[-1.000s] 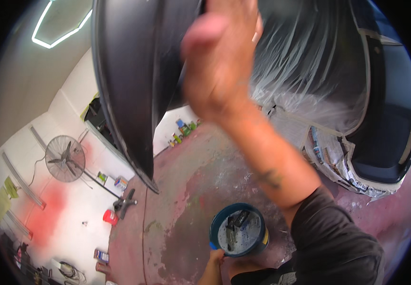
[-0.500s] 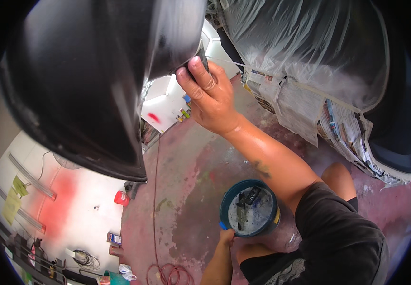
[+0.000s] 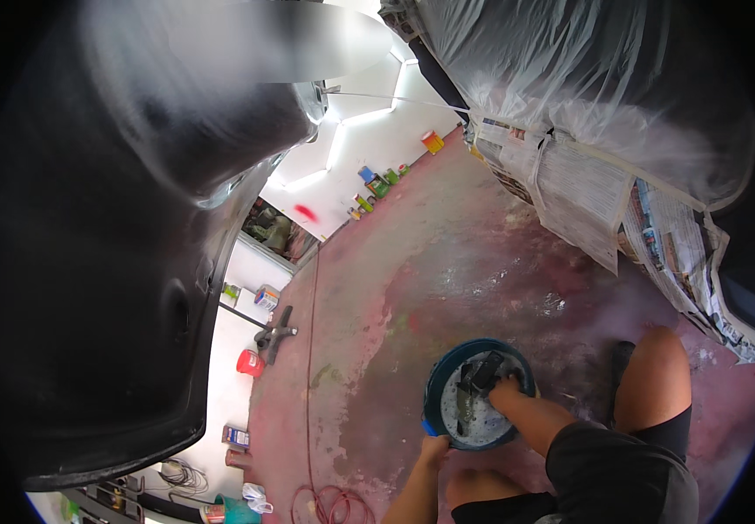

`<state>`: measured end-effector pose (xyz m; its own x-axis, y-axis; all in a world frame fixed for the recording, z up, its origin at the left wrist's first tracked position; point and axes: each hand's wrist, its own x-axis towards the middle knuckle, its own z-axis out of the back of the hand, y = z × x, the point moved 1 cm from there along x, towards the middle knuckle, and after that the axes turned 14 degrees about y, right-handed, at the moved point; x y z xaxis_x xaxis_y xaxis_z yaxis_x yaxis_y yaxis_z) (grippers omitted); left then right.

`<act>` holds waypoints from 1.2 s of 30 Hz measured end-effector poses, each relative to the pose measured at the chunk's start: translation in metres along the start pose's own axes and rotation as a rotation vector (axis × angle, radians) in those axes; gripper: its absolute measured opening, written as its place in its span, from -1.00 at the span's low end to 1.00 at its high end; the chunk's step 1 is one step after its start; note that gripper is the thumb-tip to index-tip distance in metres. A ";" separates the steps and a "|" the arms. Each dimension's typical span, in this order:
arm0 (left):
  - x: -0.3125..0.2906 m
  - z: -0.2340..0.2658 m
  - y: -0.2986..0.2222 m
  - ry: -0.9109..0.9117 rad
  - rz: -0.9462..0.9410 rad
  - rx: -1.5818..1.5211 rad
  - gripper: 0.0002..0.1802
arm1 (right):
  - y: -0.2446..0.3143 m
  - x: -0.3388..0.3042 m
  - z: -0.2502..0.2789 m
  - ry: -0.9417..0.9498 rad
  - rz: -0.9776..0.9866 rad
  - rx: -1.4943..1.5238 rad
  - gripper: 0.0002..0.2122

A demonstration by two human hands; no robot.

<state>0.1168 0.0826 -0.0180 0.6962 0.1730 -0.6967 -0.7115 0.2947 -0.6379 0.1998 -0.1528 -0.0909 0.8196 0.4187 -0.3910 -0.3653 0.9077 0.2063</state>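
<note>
A dark teal bucket (image 3: 434,410) of foamy, soapy water stands on the floor before me. My left hand (image 3: 434,449) is closed on its near-left rim, beside a blue piece. Inside the bucket is my right hand (image 3: 506,395), its fingers bent down at a dark piece, partly hidden in the suds. Touching or just beside those fingers is a black block (image 3: 486,371). A long dark strip (image 3: 465,403) lies in the foam to its left. Overhead on the left hangs a large, glossy black curved panel (image 3: 116,288), apart from both hands.
At right stands a vehicle masked with plastic sheeting (image 3: 587,70) and newspaper (image 3: 578,183). A red hose (image 3: 334,506) lies coiled on the stained floor (image 3: 369,288). Along the left wall are a stand's foot (image 3: 277,332), a red pail (image 3: 250,362) and several cans.
My right hand has come down from the black panel, where it pressed a dark pad, into the bucket. My left hand stays on the rim. The view has shifted, with more panel showing.
</note>
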 end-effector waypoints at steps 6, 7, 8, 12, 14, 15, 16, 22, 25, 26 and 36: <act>-0.014 0.001 -0.006 -0.011 -0.010 -0.063 -0.84 | -0.002 0.005 0.021 0.108 -0.087 0.238 -0.76; -0.012 0.000 -0.003 0.000 -0.029 -0.080 -0.83 | -0.005 0.010 0.021 -0.026 -0.135 0.407 -0.78; -0.009 -0.002 -0.001 0.010 -0.048 -0.096 -0.82 | -0.008 0.014 0.018 -0.052 -0.128 0.442 -0.78; -0.001 0.002 0.007 -0.042 -0.012 -0.081 -0.79 | -0.017 -0.002 0.037 -0.082 0.096 0.517 -0.80; -0.007 -0.005 0.004 -0.062 -0.096 -0.096 -0.78 | -0.014 -0.014 0.041 0.052 0.199 0.530 -0.78; -0.013 -0.009 0.000 -0.073 -0.097 -0.095 -0.78 | -0.009 -0.017 0.044 -0.089 0.070 0.632 -0.76; -0.019 -0.012 -0.006 -0.085 -0.100 -0.093 -0.78 | -0.003 -0.020 0.049 -0.233 -0.061 0.726 -0.74; 0.001 -0.014 0.012 -0.175 -0.152 -0.096 -0.85 | -0.008 -0.044 0.050 -0.083 0.199 0.482 -0.72; -0.014 -0.015 0.002 -0.171 -0.186 -0.087 -0.85 | 0.004 -0.032 0.046 -0.100 0.123 0.517 -0.74; -0.024 -0.017 0.000 -0.156 -0.207 -0.089 -0.83 | 0.008 -0.030 0.045 -0.141 0.031 0.563 -0.74; -0.023 -0.018 0.005 -0.244 0.022 0.099 -0.82 | 0.009 -0.051 0.087 -0.040 0.063 1.949 -0.72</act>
<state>0.0959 0.0636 -0.0112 0.6912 0.3986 -0.6028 -0.7226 0.3766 -0.5796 0.1929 -0.1686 0.0095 0.8450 0.4180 -0.3334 0.4970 -0.3840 0.7782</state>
